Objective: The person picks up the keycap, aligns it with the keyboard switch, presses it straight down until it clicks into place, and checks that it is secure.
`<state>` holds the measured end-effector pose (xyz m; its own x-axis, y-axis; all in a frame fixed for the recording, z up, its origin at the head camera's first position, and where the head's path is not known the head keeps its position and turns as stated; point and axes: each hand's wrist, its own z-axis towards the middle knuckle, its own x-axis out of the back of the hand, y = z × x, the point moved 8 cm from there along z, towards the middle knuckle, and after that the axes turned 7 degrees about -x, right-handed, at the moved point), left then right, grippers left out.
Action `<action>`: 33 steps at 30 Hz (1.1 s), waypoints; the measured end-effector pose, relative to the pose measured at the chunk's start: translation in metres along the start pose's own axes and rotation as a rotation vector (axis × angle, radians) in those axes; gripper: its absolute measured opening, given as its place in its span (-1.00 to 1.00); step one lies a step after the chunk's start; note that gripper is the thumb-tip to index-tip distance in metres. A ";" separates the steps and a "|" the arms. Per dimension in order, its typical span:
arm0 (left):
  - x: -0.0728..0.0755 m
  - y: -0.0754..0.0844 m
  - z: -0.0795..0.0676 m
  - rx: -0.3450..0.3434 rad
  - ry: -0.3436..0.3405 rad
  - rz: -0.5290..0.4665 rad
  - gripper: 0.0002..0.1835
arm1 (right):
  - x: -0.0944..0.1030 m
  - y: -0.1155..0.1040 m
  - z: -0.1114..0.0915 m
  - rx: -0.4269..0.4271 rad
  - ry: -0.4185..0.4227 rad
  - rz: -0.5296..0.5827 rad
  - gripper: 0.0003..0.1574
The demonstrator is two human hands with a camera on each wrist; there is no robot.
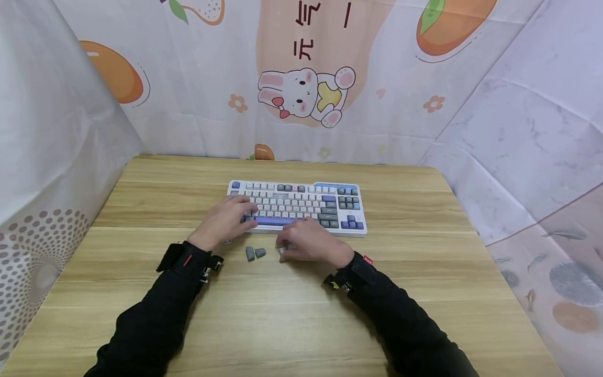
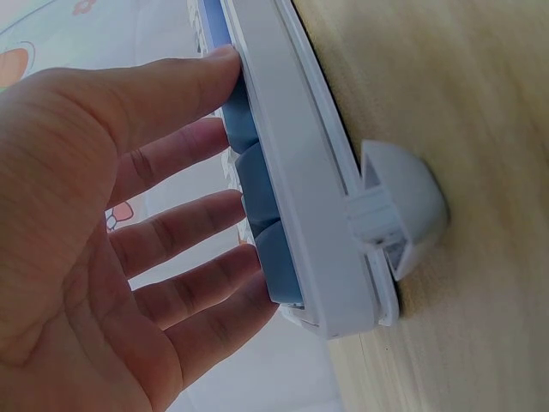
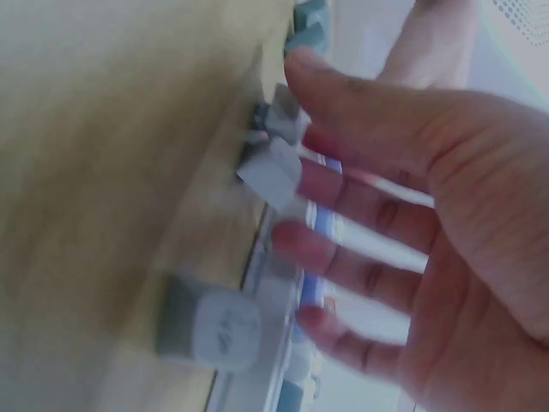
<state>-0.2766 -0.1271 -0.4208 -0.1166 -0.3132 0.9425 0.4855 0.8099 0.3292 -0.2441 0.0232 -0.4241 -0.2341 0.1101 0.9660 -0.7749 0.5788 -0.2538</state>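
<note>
A white keyboard [image 1: 301, 231] with white, grey and blue-purple keycaps lies at the table's middle. My left hand [image 1: 226, 221] rests at its left end; in the left wrist view its thumb and fingertips touch dark blue-grey keycaps [image 2: 259, 193] along the front row. In front of the keyboard, my right hand [image 1: 312, 241] reaches down over loose keycaps. The right wrist view, somewhat blurred, has light grey keycaps [image 3: 273, 174] right at the thumb and fingertips, the fingers loosely bent. Another grey keycap [image 3: 225, 330] with small lettering sits by the keyboard's edge.
Two grey keycaps [image 1: 250, 254] lie on the wooden table [image 1: 273, 324] between the hands. Beside the keyboard's front left corner, a white keycap [image 2: 412, 206] shows its hollow underside. A printed curtain [image 1: 188, 104] hangs behind the table.
</note>
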 end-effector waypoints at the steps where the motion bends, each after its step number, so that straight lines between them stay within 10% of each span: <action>1: 0.000 0.000 0.000 -0.002 0.000 0.000 -0.56 | 0.000 0.000 0.000 0.015 -0.006 0.007 -0.67; 15: -0.001 0.000 0.000 -0.001 -0.003 0.007 -0.56 | 0.000 -0.010 -0.005 0.141 -0.097 0.046 -0.70; 33: -0.001 -0.001 0.001 -0.005 0.003 -0.009 -0.57 | 0.000 0.005 -0.007 0.063 -0.148 0.085 -0.61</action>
<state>-0.2776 -0.1272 -0.4215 -0.1181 -0.3221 0.9393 0.4888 0.8045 0.3374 -0.2438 0.0322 -0.4249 -0.3803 0.0339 0.9243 -0.7831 0.5200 -0.3412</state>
